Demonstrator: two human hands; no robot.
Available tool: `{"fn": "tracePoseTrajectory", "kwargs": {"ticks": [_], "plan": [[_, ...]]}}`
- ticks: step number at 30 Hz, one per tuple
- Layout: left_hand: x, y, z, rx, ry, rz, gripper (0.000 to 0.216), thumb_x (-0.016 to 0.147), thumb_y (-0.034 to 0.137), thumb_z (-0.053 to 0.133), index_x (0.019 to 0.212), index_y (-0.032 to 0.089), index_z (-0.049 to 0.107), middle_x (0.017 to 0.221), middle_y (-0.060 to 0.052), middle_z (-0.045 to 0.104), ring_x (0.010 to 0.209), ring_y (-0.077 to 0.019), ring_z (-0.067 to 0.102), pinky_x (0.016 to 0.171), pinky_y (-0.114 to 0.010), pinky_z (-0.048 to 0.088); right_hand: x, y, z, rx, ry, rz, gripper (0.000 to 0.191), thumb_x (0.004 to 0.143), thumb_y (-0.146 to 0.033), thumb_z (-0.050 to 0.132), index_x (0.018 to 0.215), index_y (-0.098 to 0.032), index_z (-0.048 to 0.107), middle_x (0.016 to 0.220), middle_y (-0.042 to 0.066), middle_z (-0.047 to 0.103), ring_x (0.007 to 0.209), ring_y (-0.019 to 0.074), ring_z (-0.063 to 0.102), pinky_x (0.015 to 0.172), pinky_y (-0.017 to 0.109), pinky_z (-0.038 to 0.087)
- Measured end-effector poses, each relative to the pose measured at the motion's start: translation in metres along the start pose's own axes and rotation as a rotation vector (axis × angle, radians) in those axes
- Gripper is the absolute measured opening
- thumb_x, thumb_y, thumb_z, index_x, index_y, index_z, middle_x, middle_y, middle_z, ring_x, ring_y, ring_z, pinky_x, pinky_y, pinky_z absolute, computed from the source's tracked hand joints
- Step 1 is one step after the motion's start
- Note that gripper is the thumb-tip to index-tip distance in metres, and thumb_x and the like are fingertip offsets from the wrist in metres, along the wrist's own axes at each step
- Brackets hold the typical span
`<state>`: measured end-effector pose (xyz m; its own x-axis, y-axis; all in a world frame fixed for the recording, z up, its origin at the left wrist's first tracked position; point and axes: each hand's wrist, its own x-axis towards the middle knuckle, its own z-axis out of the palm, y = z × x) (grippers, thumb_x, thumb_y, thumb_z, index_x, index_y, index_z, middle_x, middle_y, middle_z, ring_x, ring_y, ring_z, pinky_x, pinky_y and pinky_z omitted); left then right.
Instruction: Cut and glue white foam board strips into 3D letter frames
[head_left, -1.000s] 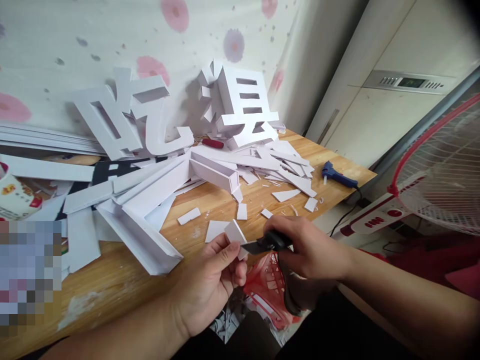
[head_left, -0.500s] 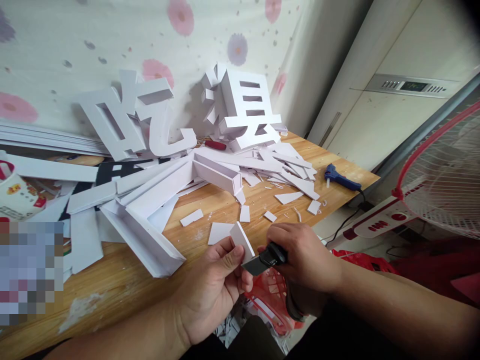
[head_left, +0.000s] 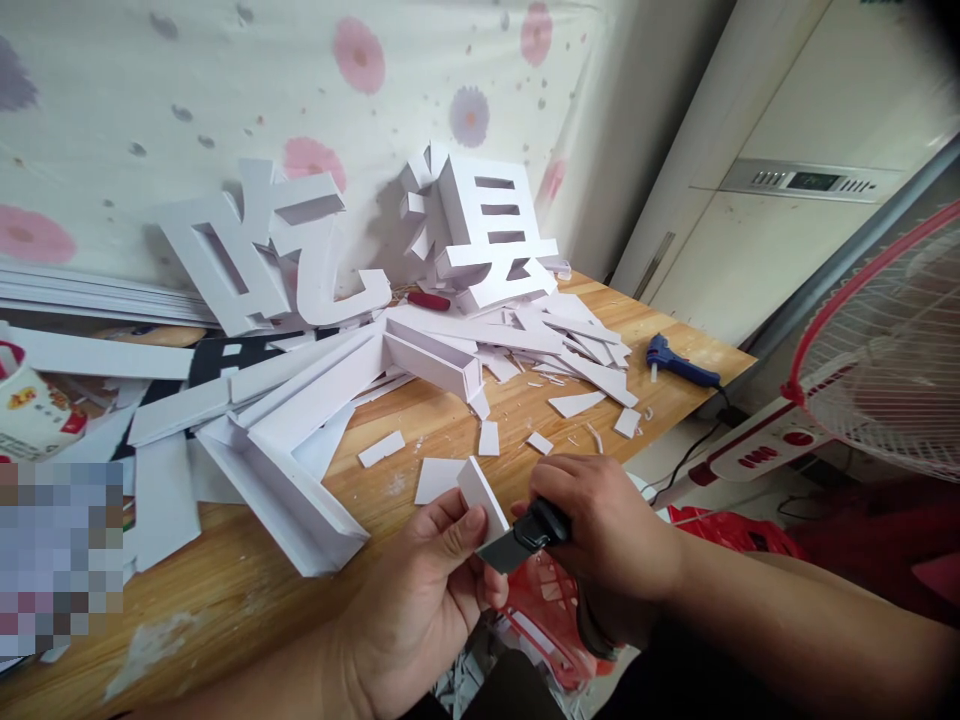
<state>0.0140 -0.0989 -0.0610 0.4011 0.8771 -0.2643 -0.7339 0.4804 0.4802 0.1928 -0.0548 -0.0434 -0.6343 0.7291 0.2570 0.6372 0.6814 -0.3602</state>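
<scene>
Left hand: the left hand point(head_left: 424, 600) has thumb and fingers clamped on a small white foam-board piece point(head_left: 482, 497), held above the table's near edge.
Right hand: the right hand point(head_left: 611, 520) is wrapped around a black utility knife point(head_left: 546, 524), its blade against the piece's lower edge, near the left fingertips.
Below: a red plastic basket point(head_left: 546, 600), partly hidden by the right hand.
Tabletop: just beyond the hands on the wooden table point(head_left: 247, 590), a white square point(head_left: 437, 480); leftward, an open white channel point(head_left: 277, 500); farther back, heaped offcuts point(head_left: 592, 372) crowd the surface before the lettering.
Right end: a blue glue gun point(head_left: 682, 362); off the table, a red-and-white fan point(head_left: 885, 340).
Lettering: two white block characters; the left one point(head_left: 225, 262) resembles 吃, the right one point(head_left: 499, 205) cannot be read surely.
Printed cup point(head_left: 34, 410): food picture, print too small to read.
</scene>
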Motion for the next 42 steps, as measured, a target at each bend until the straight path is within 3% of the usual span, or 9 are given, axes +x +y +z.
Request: {"fn": "tracePoseTrajectory", "kwargs": {"ticks": [7, 15, 28, 42], "plan": [[-0.0011, -0.0004, 0.0000, 0.057, -0.022, -0.040, 0.009, 0.075, 0.018, 0.074, 0.073, 0.013, 0.068, 0.060, 0.000, 0.061, 0.047, -0.0058, 0.055, 0.047, -0.014, 0.045, -0.0002, 0.0010, 0.0010, 0.013, 0.025, 0.026, 0.018, 0.084, -0.026, 0.052, 0.068, -0.019, 0.047, 0.065, 0.000, 0.055, 0.058, 0.0122, 0.046, 0.054, 0.025, 0.029], [-0.0017, -0.0011, -0.0005, 0.056, 0.020, 0.006, 0.012, 0.075, 0.022, 0.075, 0.075, 0.013, 0.068, 0.064, 0.001, 0.062, 0.049, -0.0052, 0.052, 0.047, -0.016, 0.046, -0.0014, -0.0033, -0.0005, 0.015, 0.005, -0.018, 0.017, 0.083, -0.024, 0.053, 0.067, -0.019, 0.047, 0.065, 0.001, 0.056, 0.058, 0.0127, 0.047, 0.055, 0.026, 0.029], [-0.0010, -0.0019, -0.0036, 0.091, -0.013, -0.055, 0.020, 0.077, 0.030, 0.074, 0.074, 0.012, 0.064, 0.057, 0.001, 0.060, 0.044, -0.0071, 0.054, 0.045, -0.017, 0.044, -0.0004, -0.0040, -0.0009, 0.014, 0.006, -0.026, 0.014, 0.078, -0.020, 0.057, 0.067, -0.019, 0.047, 0.065, 0.000, 0.056, 0.058, 0.0126, 0.046, 0.055, 0.026, 0.029], [-0.0042, -0.0002, -0.0019, 0.174, -0.027, -0.109, 0.022, 0.074, 0.032, 0.076, 0.075, 0.015, 0.063, 0.053, 0.004, 0.055, 0.041, -0.0055, 0.052, 0.042, -0.015, 0.041, -0.0023, -0.0047, -0.0002, -0.043, 0.035, -0.076, 0.021, 0.087, -0.027, 0.050, 0.068, -0.019, 0.047, 0.065, 0.001, 0.055, 0.058, 0.0127, 0.045, 0.055, 0.028, 0.029]]}}
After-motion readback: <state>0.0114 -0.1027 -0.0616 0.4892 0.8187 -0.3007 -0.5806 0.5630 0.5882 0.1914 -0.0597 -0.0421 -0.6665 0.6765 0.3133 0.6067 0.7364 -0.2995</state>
